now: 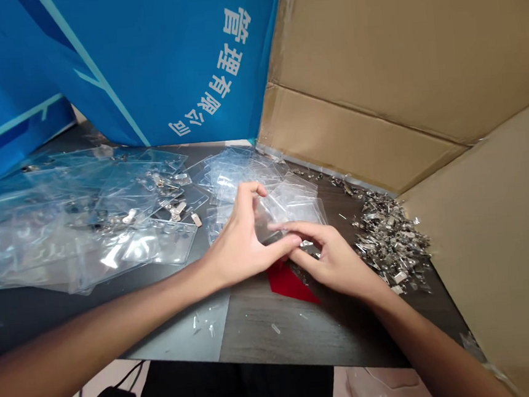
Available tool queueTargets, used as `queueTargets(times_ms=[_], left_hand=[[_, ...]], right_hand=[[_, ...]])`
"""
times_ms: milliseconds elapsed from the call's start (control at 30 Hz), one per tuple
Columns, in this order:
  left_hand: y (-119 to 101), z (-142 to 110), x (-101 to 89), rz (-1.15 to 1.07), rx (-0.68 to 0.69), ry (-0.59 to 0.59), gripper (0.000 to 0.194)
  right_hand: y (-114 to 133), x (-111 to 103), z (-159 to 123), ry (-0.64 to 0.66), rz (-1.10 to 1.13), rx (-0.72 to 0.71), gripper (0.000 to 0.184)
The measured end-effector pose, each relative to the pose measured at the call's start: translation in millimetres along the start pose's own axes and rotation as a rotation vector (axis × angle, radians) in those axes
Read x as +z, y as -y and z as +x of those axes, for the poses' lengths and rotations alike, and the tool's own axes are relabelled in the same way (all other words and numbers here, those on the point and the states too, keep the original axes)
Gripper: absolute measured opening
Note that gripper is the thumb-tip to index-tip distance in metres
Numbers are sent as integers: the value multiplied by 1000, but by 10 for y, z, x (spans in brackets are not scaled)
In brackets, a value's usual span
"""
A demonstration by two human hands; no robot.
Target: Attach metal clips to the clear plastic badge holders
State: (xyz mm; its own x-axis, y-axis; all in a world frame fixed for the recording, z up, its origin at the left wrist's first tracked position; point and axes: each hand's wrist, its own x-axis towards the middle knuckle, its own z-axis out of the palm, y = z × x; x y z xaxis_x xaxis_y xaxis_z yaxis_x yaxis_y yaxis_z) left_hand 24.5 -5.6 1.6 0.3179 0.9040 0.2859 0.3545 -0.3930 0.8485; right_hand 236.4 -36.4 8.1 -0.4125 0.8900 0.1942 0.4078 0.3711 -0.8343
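My left hand [243,240] pinches a clear plastic badge sleeve [288,212] at its left edge, with the thumb and fingers around it. My right hand [332,263] is close below, its index finger lying across the sleeve's lower edge. A small metal clip [308,242] shows between that finger and the thumb, partly hidden. A red plastic sheet [289,283] lies under my hands. To the right of my right hand is a heap of small metal clips [391,241]. Several more clear sleeves [239,176] lie stacked beyond my left hand.
A wide spread of clear sleeves with metal clips [81,224] covers the left of the dark wood-grain table [276,327]. Cardboard panels [373,59] wall the right side, and a blue printed banner [141,61] stands behind. Cables hang below the table's front edge.
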Motion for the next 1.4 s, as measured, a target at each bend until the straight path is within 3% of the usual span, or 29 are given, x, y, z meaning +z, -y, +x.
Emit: queueTargets(times_ms=[133,233,267,333,400,500,533,600,667,767,800,833,967,1067,1133,1233,1400], left_hand=[[16,196,-238,185,-71,-63,62],[58,373,-571,479,-34,-119,54],[93,422,-705,575,-36,-143,51],[212,506,-996,674,-83,-204,44],[400,586,-1297,692,-137,-311,49],[766,733,-1722,641,-159,-386,51],[883,783,-1841,539,-93,-332,55],[1055,857,-2016,382,2,-111,65],[1089,870,-2078,400,4,-102,71],[853,766,-1936,667,-138,-431,70],[722,715,-1836,759,-198,-483,66],[583,665,-1717,844,-238,-466,59],[144,520,-1169,916,-192,-151,41],[21,435,-803,941,-213,108,44],[-3,374,-631,923,-230,209,45],[-9,302,-517,880,-248,250,47],[51,266,-570,763,-285,208,51]], right_hand=[[-123,-243,82,-27,-305,77,52],[-284,-595,89,-205,-882,395,39],[-348,-720,78,-244,-962,481,41],[-486,-945,48,-289,-1036,605,35],[-626,-1107,22,-305,-1067,695,21],[-802,-1206,5,-304,-1054,736,8],[-843,-1208,3,-310,-1046,736,12],[-896,-1189,2,-334,-1037,723,17],[-915,-1164,2,-371,-1035,696,20],[-908,-1145,5,-440,-1037,640,24],[-901,-1142,8,-464,-1037,620,25],[-893,-1139,12,-489,-1036,601,27],[-852,-1104,42,-580,-1021,519,36],[-815,-1058,77,-628,-995,460,40],[-792,-1028,99,-663,-972,434,41],[-768,-996,122,-720,-925,405,43],[-746,-968,135,-801,-806,367,38]])
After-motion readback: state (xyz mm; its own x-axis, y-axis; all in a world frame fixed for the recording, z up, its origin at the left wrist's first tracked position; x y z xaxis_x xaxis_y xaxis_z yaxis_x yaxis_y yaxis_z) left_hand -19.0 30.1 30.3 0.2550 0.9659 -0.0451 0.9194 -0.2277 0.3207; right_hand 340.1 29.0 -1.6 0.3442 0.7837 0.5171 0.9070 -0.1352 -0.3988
